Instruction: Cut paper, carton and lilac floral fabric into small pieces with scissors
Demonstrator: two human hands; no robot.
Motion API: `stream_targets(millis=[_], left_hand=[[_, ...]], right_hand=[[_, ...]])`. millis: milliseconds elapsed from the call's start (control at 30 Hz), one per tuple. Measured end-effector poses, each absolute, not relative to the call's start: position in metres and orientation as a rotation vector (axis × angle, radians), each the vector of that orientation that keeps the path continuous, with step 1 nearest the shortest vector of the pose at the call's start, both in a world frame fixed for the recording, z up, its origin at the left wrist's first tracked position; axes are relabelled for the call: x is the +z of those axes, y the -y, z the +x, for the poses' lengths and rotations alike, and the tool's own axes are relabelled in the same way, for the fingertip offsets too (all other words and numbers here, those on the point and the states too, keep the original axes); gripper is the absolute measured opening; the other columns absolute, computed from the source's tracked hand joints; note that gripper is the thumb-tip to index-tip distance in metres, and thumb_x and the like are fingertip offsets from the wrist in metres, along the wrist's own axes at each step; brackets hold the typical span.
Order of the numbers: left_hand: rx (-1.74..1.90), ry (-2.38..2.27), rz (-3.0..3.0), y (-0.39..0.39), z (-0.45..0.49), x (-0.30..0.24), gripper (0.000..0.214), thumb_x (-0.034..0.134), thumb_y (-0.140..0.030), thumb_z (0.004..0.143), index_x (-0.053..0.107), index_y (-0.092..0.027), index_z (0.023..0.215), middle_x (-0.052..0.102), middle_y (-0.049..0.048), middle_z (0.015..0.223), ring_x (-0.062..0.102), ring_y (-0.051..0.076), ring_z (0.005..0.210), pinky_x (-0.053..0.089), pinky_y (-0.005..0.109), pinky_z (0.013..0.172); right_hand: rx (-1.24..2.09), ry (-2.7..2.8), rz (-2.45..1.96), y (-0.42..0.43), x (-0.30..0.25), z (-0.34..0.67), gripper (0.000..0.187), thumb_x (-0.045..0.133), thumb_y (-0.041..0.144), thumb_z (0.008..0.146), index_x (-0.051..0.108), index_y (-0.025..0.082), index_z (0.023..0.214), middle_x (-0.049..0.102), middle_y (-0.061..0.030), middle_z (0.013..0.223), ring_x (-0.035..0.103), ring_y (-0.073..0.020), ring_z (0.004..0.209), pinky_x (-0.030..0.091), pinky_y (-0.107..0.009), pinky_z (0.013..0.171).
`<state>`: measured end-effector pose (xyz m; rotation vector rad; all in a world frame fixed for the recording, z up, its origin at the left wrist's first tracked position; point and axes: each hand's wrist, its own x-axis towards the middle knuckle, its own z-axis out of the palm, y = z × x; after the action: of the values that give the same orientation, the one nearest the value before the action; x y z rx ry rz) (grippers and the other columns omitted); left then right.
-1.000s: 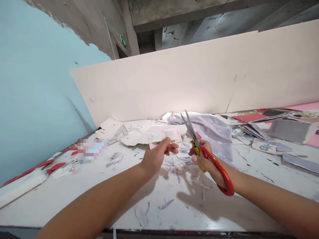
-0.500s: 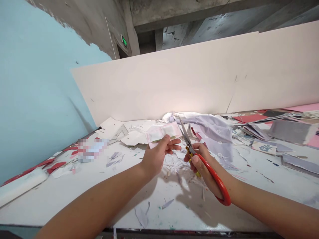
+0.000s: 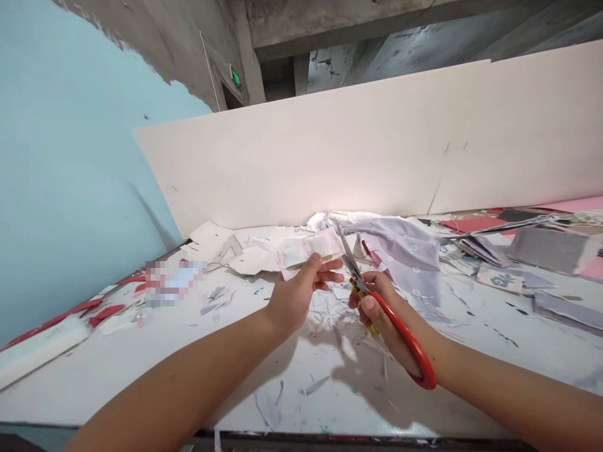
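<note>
A folded strip of pale pink-and-white paper [image 3: 306, 250] is pinched firmly between the thumb and fingers of the left hand [image 3: 292, 295], and is held up over the table at about 1 o'clock from that wrist. Red-handled scissors [image 3: 405, 342] are clenched in the right hand [image 3: 377, 314], with their steel blades [image 3: 348, 257] angled toward about 11 o'clock and the strip's right end just beside them. Whether the paper lies between the blades cannot be told from this view.

Several risks can be judged from this position. The left fingers are close to the blades, so a cut made without checking their position could nick them. The folded layers are gripped at only one end and could slide apart under blade pressure, spoiling the line of a cut. If the strip slipped, it could be lost among the loose paper scraps [image 3: 330, 311] at 6 o'clock below the hands. A lilac cloth [image 3: 405, 251] lies at about 2 o'clock from the blades and could be snagged if they were swung too far that way. The white table [image 3: 117, 370] is littered with offcuts, which could hide a dropped piece.
</note>
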<state>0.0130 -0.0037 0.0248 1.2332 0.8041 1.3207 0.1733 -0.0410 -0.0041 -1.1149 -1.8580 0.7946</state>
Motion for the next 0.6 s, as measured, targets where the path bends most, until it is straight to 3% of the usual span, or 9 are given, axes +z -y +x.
stream_targets(millis=[400,600], left_hand=[[1.252,-0.849,1.25,0.0028,0.012,0.0207,0.038,0.047,-0.046,0.082,0.071,-0.017,0.075,0.07,0.0095,0.092,0.061,0.019,0.081,0.04,0.029,0.069],[1.311,-0.828,1.239,0.004,0.0134,0.0236,0.035,0.053,-0.046,0.077,0.069,-0.015,0.076,0.069,0.01,0.097,0.062,0.019,0.077,0.04,0.029,0.066]], right_hand=[[0.815,1.834,-1.087,0.0399,-0.0046,0.1722,0.047,0.026,0.066,0.082,0.032,0.024,0.1,0.051,-0.0014,0.08,0.045,-0.0136,0.061,0.041,-0.029,0.053],[0.812,1.785,-1.102,0.043,-0.0041,0.1694,0.047,0.027,0.067,0.081,0.033,0.025,0.1,0.05,-0.0009,0.078,0.044,-0.0135,0.06,0.04,-0.029,0.053]])
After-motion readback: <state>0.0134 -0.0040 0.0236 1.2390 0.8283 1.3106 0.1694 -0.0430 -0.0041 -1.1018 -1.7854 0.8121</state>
